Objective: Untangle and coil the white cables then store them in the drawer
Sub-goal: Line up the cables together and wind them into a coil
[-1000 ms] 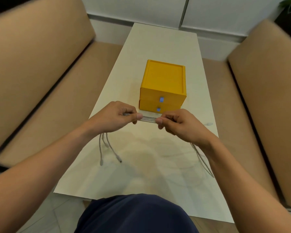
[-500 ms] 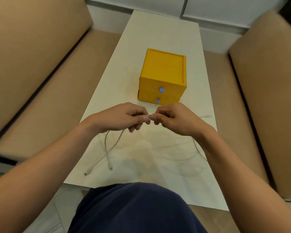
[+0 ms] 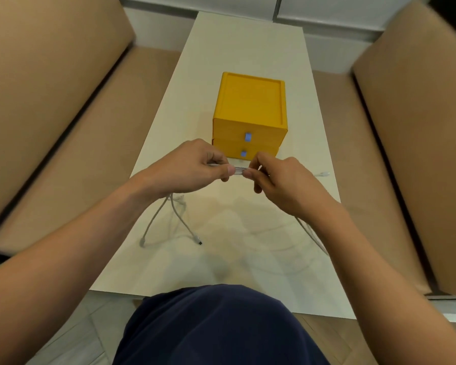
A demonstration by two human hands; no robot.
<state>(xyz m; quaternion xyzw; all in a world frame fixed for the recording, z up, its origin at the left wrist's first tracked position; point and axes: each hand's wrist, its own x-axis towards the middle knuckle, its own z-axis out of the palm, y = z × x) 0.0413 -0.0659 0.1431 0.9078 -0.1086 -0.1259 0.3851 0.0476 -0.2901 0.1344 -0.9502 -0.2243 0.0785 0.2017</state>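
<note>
A short bundle of white cables (image 3: 239,170) stretches between my two hands above the table. My left hand (image 3: 192,168) pinches its left end, and my right hand (image 3: 279,180) pinches its right end. Two loose cable ends (image 3: 177,219) hang from under my left hand down to the tabletop. More cable (image 3: 312,235) trails from under my right wrist. One plug end (image 3: 323,174) lies on the table to the right. The yellow two-drawer box (image 3: 249,111) stands just beyond my hands, with both blue-handled drawers closed.
The long cream table (image 3: 248,46) runs away from me between two tan sofas (image 3: 50,101), one on each side. The right sofa (image 3: 411,127) comes close to the table edge. My dark blue lap fills the bottom of the view.
My hands have drawn slightly apart, exposing a short length of bundled cable between them. The hanging ends under my left hand have swung and spread on the table.
</note>
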